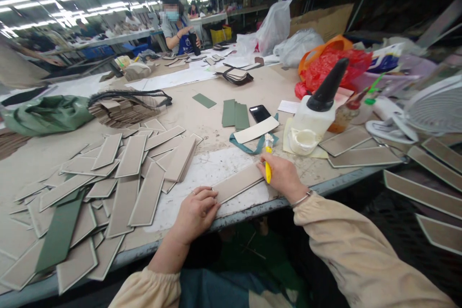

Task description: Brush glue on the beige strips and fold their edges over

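A tan rectangular piece [238,184] lies flat on white paper at the table's front edge. My left hand [198,211] rests at its left end, with the fingertips pressed on it and the fingers together. At its right end is my right hand [282,175], closed round a yellow brush [268,168] whose bristles point away from me. The right fingertips also touch the piece. Beyond the hands, a cream strip [256,130] lies over a teal band [249,148]. A white glue bottle [313,118] with a black cone top stands to the right.
Many loose tan pieces [130,159] and a green strip [63,233] cover the left side. Green panels [235,113] and a phone [260,113] lie farther back. Red plastic bags [334,70] and a fan [438,101] stand right. A masked person [176,29] is across the table.
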Action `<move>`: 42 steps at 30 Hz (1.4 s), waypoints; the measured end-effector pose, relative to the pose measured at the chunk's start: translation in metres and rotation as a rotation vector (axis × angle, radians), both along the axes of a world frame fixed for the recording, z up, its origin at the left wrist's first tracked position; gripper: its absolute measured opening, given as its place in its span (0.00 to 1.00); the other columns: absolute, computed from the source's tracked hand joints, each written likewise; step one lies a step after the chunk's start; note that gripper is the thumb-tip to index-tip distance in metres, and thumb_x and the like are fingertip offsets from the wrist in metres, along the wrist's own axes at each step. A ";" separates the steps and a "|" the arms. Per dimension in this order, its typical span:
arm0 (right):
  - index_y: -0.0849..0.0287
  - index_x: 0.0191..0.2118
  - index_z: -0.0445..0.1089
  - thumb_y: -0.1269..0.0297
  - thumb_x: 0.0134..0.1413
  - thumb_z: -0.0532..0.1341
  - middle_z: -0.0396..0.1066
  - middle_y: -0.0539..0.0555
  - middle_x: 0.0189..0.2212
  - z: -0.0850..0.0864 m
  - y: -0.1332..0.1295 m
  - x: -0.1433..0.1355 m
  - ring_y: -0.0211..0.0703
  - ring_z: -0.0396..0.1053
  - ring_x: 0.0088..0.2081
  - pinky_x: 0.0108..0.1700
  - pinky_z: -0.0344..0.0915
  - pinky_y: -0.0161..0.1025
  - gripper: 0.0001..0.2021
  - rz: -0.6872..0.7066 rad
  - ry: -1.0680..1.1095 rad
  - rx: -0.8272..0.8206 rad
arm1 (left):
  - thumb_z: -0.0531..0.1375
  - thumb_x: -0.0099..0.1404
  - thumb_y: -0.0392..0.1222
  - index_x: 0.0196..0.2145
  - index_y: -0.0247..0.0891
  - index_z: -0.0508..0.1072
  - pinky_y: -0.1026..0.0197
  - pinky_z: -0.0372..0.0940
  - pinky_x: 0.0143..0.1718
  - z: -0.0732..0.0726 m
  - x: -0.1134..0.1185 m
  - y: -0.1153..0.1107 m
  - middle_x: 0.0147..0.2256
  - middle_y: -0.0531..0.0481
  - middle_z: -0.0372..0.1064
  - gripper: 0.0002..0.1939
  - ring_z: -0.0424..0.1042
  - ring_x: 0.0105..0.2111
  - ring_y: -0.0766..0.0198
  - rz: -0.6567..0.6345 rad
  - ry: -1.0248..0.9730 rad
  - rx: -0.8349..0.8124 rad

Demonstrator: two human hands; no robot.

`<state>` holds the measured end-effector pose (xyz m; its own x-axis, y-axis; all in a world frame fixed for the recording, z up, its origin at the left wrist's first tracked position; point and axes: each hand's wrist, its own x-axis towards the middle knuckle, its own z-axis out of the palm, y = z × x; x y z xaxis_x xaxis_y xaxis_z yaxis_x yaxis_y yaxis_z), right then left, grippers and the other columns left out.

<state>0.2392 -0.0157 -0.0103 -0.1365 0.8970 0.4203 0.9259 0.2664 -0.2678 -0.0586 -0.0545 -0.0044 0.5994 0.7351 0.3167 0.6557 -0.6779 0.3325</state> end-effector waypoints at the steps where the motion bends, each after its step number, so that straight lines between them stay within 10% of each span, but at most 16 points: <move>1: 0.58 0.37 0.67 0.64 0.59 0.58 0.73 0.53 0.29 0.001 -0.001 0.001 0.44 0.69 0.31 0.31 0.56 0.37 0.04 -0.002 -0.018 0.006 | 0.58 0.65 0.38 0.29 0.38 0.75 0.53 0.69 0.46 0.001 0.000 0.000 0.40 0.47 0.75 0.08 0.70 0.45 0.57 0.000 0.002 0.000; 17: 0.59 0.42 0.66 0.58 0.57 0.63 0.69 0.58 0.43 0.004 -0.046 -0.067 0.47 0.64 0.50 0.55 0.61 0.44 0.12 0.771 0.044 -0.119 | 0.57 0.64 0.36 0.28 0.38 0.74 0.55 0.69 0.46 0.002 0.005 0.001 0.38 0.47 0.75 0.08 0.69 0.44 0.58 0.011 0.002 0.037; 42: 0.61 0.49 0.65 0.59 0.52 0.67 0.70 0.63 0.49 -0.016 -0.017 -0.009 0.51 0.65 0.55 0.60 0.57 0.51 0.21 0.396 0.106 -0.179 | 0.55 0.67 0.43 0.26 0.40 0.74 0.57 0.69 0.44 0.003 0.007 0.005 0.36 0.49 0.76 0.13 0.72 0.41 0.60 0.047 0.056 -0.001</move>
